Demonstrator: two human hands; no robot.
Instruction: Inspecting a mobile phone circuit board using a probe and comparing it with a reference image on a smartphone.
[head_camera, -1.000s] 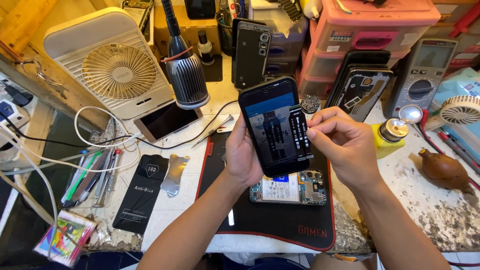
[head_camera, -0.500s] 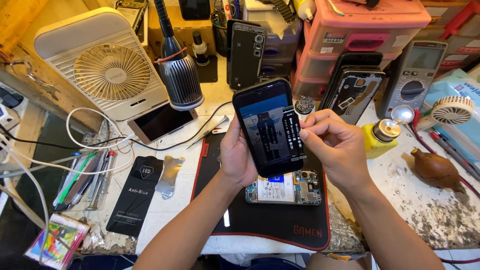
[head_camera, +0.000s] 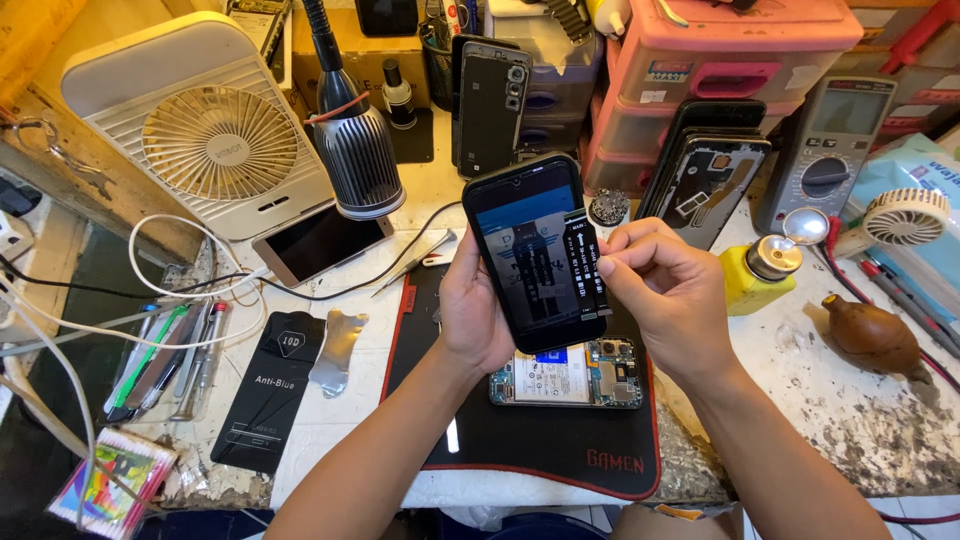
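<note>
My left hand (head_camera: 475, 315) grips the lower left edge of a black phone screen panel (head_camera: 535, 250) and holds it upright above a black work mat (head_camera: 560, 445). My right hand (head_camera: 665, 295) pinches the panel's right edge near the middle, thumb and forefinger closed on it. The glossy glass mirrors things overhead. Under the panel, on the mat, lies an opened phone body (head_camera: 565, 375) with its blue battery and circuit board exposed.
A white desk fan (head_camera: 205, 145) and a grey lamp head (head_camera: 358, 165) stand at the back left. A phone (head_camera: 318, 240) lies face up by tweezers (head_camera: 415, 262). At right are a yellow bottle (head_camera: 752, 280), a multimeter (head_camera: 825, 150), a brown blower bulb (head_camera: 872, 335) and pink drawers (head_camera: 720, 60).
The panel and both hands have stayed together over the mat, shifting only slightly in the view. My right fingers remain pinched on the panel's right edge.
</note>
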